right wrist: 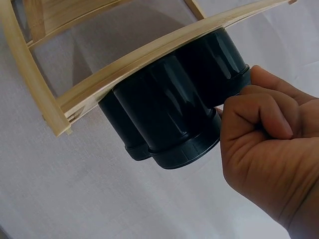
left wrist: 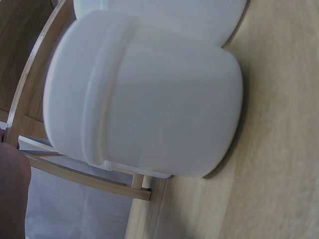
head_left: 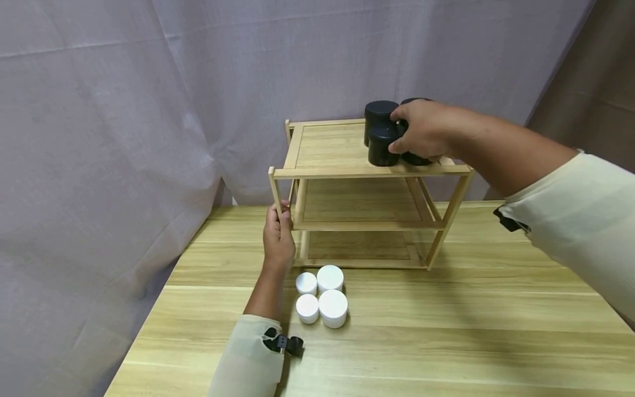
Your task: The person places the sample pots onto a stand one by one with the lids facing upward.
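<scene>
Black lidded jars (head_left: 383, 151) gleam on the wooden rack (head_left: 332, 146)

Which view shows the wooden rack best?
Head: it takes in all three tiers of the wooden rack, though black jars cover some of the top. Left wrist and right wrist catch only cropped parts.

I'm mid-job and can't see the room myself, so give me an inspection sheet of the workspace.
Surface: wood-grain table, carrying the shelf and white jars.
Job's things: three-tier wooden shelf; at least three black jars on its top, toward the right end; four lidded white jars, two larger, two smaller, upright before its left part.
Clutter: nothing seen.
Grippers: left hand grips the shelf's front left post; right hand holds at the black jars, exact grip partly hidden.
Cables: nothing seen.
Surroundings: pale curtain behind.
</scene>
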`<state>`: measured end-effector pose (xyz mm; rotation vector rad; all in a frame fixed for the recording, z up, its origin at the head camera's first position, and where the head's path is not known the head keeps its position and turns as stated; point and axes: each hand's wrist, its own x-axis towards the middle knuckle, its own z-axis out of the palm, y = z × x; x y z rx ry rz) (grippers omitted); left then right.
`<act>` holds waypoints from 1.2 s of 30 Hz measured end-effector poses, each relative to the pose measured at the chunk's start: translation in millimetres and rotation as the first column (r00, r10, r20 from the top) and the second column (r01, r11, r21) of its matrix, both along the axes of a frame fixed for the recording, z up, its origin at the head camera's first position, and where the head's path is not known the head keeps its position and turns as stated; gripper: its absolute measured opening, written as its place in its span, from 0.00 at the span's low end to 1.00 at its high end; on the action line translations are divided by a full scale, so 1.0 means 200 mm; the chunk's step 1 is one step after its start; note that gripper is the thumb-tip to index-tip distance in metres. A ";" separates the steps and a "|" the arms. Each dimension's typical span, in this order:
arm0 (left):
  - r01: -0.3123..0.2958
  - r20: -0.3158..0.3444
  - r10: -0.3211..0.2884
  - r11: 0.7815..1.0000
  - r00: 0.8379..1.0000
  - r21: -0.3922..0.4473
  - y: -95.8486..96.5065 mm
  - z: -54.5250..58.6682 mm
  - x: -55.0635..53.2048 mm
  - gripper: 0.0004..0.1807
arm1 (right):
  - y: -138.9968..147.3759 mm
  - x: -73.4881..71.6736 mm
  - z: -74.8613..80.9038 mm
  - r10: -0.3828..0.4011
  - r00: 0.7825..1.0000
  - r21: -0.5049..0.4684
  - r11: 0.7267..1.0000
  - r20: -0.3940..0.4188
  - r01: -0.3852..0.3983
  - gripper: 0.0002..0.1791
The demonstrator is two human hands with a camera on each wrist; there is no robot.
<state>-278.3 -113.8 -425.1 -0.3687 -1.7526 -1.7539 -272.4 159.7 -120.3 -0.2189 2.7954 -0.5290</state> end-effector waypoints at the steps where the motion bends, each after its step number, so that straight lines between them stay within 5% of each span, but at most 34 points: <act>1: -0.001 -0.001 0.001 1.000 1.000 0.000 0.00 0.00 0.00 0.17 | 0.00 0.00 0.00 0.000 1.000 0.001 1.000 0.000 0.000 0.49; 10: -0.013 0.000 0.013 1.000 1.000 0.000 0.00 0.00 -0.01 0.17 | -0.01 0.03 -0.06 -0.038 0.992 -0.113 0.993 -0.123 0.024 0.51; 21: -0.020 0.011 0.020 1.000 1.000 0.005 -0.01 0.00 0.00 0.17 | -0.09 0.12 -0.16 -0.118 0.944 -0.359 0.933 -0.308 -0.001 0.58; 24: -0.018 0.010 0.018 1.000 1.000 0.006 -0.01 0.00 0.01 0.17 | -0.11 0.17 -0.20 -0.091 0.930 -0.461 0.883 -0.356 -0.090 0.58; 30: -0.016 0.021 0.016 1.000 1.000 0.001 -0.01 0.01 0.01 0.17 | -0.12 0.23 -0.27 0.044 0.897 -0.627 0.700 -0.441 -0.343 0.57; 32: -0.016 0.023 0.015 1.000 1.000 0.003 -0.01 0.01 0.01 0.17 | -0.13 0.24 -0.29 0.062 0.887 -0.642 0.668 -0.457 -0.377 0.57; 36: -0.015 0.020 0.015 1.000 1.000 0.010 -0.01 0.01 0.01 0.17 | -0.14 0.24 -0.35 0.060 0.886 -0.652 0.655 -0.459 -0.382 0.57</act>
